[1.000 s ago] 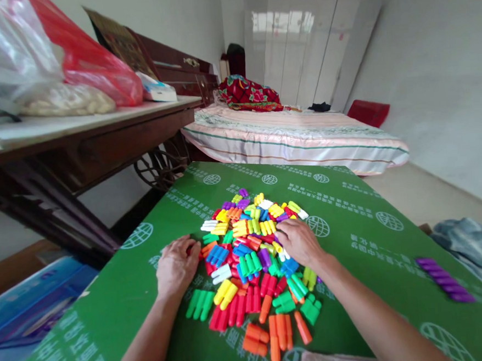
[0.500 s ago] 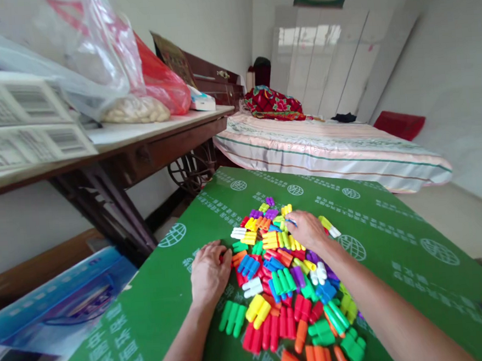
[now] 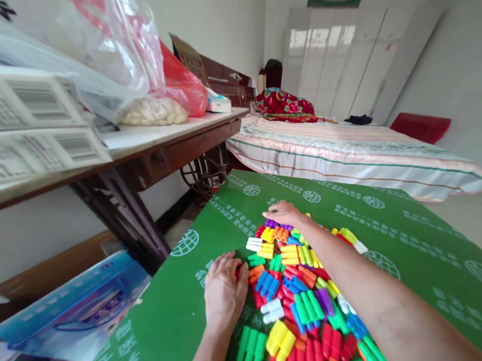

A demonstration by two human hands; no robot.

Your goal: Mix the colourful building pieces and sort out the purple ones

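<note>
A heap of colourful plastic building blocks (image 3: 310, 306), each made of joined finger-like tubes, lies on the green board. My left hand (image 3: 226, 285) rests at the heap's left side, fingers curled, with a bit of a red block (image 3: 237, 272) showing between thumb and forefinger. At the far end of the heap, my right hand (image 3: 287, 213) reaches over purple blocks (image 3: 272, 223) with its fingers stretched to the left. Its palm side is hidden. Near my left wrist are a green block (image 3: 251, 349) and a yellow block (image 3: 281, 342).
The green board (image 3: 171, 312) has printed globes and lettering. To the left stands a sewing-machine table (image 3: 197, 142) carrying boxes (image 3: 35, 129) and plastic bags (image 3: 184, 80). A blue bag (image 3: 81, 312) sits below it. Behind the board is a bed (image 3: 346, 151).
My right hand has moved left and away to the heap's far edge, its fingers now stretched out. My left hand keeps its place beside the heap. The camera view has shifted slightly.
</note>
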